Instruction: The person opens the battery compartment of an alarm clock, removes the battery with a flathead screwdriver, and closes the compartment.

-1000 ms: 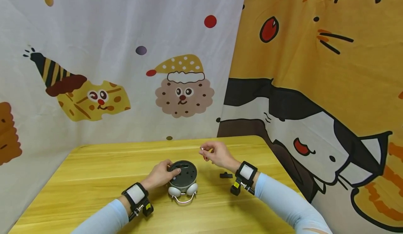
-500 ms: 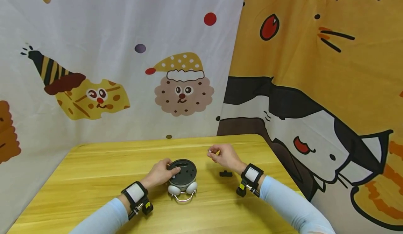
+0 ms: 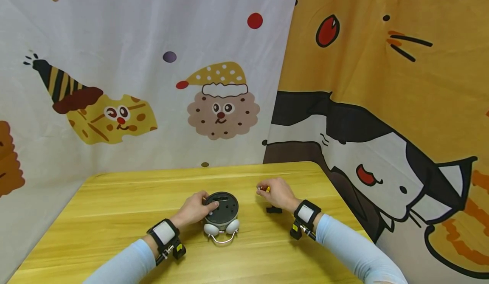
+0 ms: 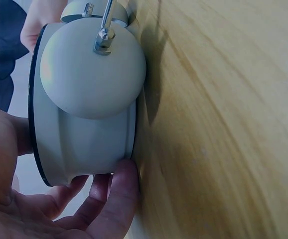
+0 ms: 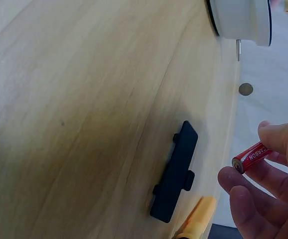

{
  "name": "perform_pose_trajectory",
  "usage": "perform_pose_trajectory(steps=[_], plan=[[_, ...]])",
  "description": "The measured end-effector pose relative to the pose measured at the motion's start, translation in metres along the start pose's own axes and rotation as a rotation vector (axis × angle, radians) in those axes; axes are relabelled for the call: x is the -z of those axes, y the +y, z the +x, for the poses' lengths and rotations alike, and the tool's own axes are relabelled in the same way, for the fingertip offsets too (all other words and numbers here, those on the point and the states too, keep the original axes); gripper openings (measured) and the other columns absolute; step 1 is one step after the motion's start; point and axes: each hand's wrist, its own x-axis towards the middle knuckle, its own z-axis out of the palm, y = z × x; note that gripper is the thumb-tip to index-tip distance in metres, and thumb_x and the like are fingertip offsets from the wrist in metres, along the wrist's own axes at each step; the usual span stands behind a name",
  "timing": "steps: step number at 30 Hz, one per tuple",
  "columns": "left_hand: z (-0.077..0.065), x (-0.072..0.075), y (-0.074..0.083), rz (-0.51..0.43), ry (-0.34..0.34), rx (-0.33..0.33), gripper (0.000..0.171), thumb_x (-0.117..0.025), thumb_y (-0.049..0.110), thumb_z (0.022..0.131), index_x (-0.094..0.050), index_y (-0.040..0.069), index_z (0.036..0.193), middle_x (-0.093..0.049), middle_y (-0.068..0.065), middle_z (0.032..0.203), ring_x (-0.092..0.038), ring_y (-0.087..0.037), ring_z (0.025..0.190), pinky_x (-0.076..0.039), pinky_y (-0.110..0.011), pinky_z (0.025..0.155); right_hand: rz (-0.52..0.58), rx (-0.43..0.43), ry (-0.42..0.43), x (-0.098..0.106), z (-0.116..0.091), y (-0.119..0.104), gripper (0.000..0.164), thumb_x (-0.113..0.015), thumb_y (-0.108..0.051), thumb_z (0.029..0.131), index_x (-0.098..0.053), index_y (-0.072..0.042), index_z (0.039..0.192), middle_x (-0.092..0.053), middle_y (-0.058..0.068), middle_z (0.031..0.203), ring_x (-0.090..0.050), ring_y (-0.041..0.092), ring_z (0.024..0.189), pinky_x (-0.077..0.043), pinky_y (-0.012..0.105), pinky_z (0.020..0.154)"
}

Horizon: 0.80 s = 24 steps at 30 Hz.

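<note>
A twin-bell alarm clock [image 3: 225,212] lies on the table with its black back up and its white bells towards me. My left hand [image 3: 192,210] grips its left side, the thumb on the back and the other fingers around the pale casing [image 4: 86,144]. Further right, my right hand [image 3: 280,193] pinches a small red battery [image 5: 252,156] between thumb and fingers, above the table and apart from the clock. Below that hand lies a black battery cover [image 5: 175,174], clips showing along its edges.
An orange, handle-like thing [image 5: 199,219] shows partly beside the cover in the right wrist view; its kind is unclear. The wooden table [image 3: 133,190] ends at a far edge before a printed cloth backdrop [image 3: 133,42].
My right hand has moved right, away from the clock, with the battery, then slightly lower. A yellow-orange bit has come into sight beside its fingers. The left hand keeps its grip.
</note>
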Motion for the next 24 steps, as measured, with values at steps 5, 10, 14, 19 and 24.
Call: perform_pose_trajectory(steps=[5, 10, 14, 19, 24], plan=[[0.001, 0.000, 0.000, 0.004, 0.003, -0.005, 0.035, -0.080, 0.037, 0.105, -0.070, 0.005, 0.115, -0.075, -0.011, 0.102, -0.066, -0.018, 0.086, -0.052, -0.031, 0.072, -0.038, 0.006, -0.016, 0.000, -0.001, 0.001, 0.016, -0.085, -0.022, 0.102, -0.088, -0.013, 0.115, -0.085, -0.002, 0.096, -0.070, 0.007, 0.078, -0.053, 0.025, 0.067], [0.002, -0.001, -0.002, -0.001, 0.001, -0.005, 0.034, -0.079, 0.036, 0.105, -0.070, 0.005, 0.115, -0.075, -0.010, 0.101, -0.066, -0.018, 0.085, -0.052, -0.030, 0.071, -0.117, 0.030, -0.042, -0.003, -0.003, 0.002, 0.013, -0.086, -0.022, 0.101, -0.088, -0.014, 0.112, -0.084, -0.002, 0.094, -0.073, 0.010, 0.080, -0.054, 0.026, 0.068], [0.002, -0.002, -0.003, -0.001, -0.002, -0.005, 0.035, -0.079, 0.036, 0.105, -0.070, 0.004, 0.117, -0.074, -0.011, 0.101, -0.066, -0.018, 0.085, -0.052, -0.030, 0.071, -0.151, 0.037, -0.069, -0.006, -0.004, 0.003, 0.011, -0.086, -0.022, 0.101, -0.088, -0.016, 0.110, -0.084, -0.002, 0.094, -0.071, 0.009, 0.079, -0.053, 0.025, 0.066], [0.001, -0.001, -0.002, 0.005, -0.002, -0.008, 0.037, -0.079, 0.037, 0.105, -0.070, 0.004, 0.118, -0.075, -0.011, 0.102, -0.067, -0.018, 0.086, -0.052, -0.029, 0.070, -0.203, 0.054, -0.075, -0.010, -0.003, 0.005, 0.009, -0.087, -0.022, 0.101, -0.089, -0.019, 0.108, -0.084, -0.002, 0.094, -0.070, 0.009, 0.076, -0.051, 0.025, 0.062], [0.001, 0.000, 0.001, 0.003, 0.000, -0.007, 0.036, -0.079, 0.037, 0.105, -0.070, 0.004, 0.116, -0.075, -0.011, 0.101, -0.066, -0.018, 0.085, -0.052, -0.030, 0.070, -0.253, 0.056, -0.093, -0.012, -0.001, 0.007, 0.003, -0.086, -0.023, 0.100, -0.088, -0.025, 0.101, -0.083, -0.004, 0.092, -0.069, 0.009, 0.074, -0.048, 0.024, 0.058]])
